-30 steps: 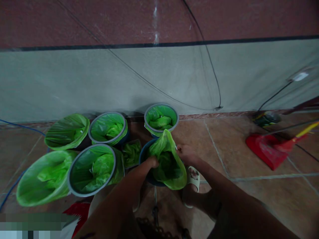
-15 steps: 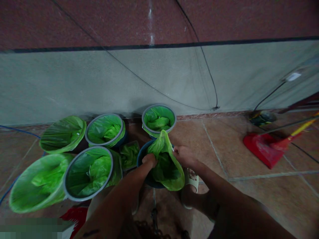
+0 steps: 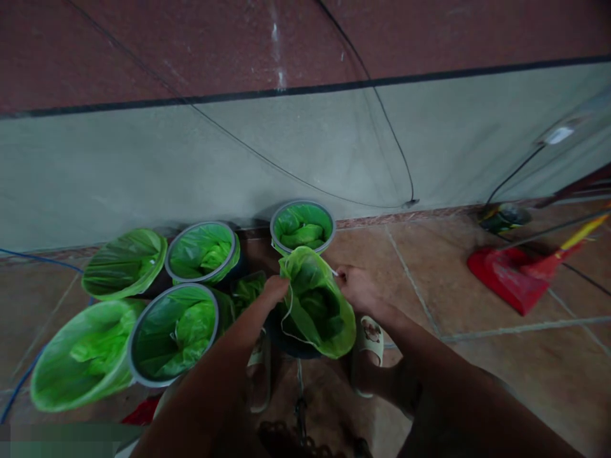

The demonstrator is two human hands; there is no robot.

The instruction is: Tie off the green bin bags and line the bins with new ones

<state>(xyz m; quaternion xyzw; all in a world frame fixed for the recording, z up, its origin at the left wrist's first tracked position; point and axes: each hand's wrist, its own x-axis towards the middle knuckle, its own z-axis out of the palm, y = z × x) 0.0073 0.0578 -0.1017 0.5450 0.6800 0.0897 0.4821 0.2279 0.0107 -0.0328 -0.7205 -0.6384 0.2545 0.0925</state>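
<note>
Between my feet stands a dark blue bin, mostly covered by a green garbage bag whose mouth gapes upward. My left hand is closed on the bag's left rim. At the right rim, my right hand pinches the edge beside a short piece of white drawstring. More of that white cord hangs in a loop down the bag's left side. Just behind is a grey-rimmed bin lined with the same green plastic.
Several green-lined bins, among them a grey-rimmed one, stand at left. A small green-lined container sits beside my left forearm. At right lie a red dustpan and a dark cable. The grey wall rises behind.
Both hands have lifted and spread the bag's rim, so its mouth is wider. A white drawstring loop now shows on the left. The view has shifted slightly.
</note>
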